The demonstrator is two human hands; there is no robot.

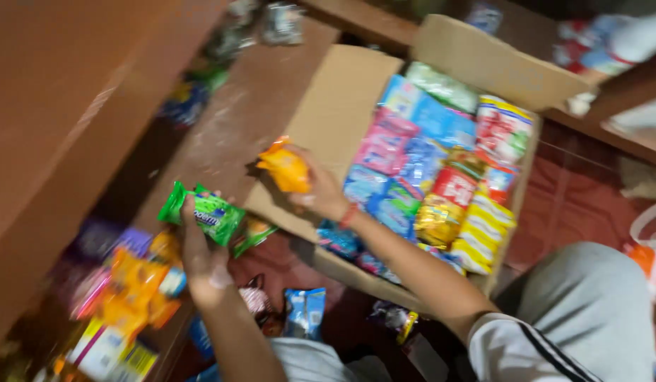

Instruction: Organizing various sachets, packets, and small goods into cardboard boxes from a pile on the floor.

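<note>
Each raised hand gripping a packet

Your left hand grips a green packet near the shelf; your right hand holds an orange packet over the flap of the snack-filled box.

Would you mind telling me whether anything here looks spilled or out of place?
Yes: a few snack packets lie loose on the red floor beside the cardboard box, outside it, while the rest sit packed inside.
</note>
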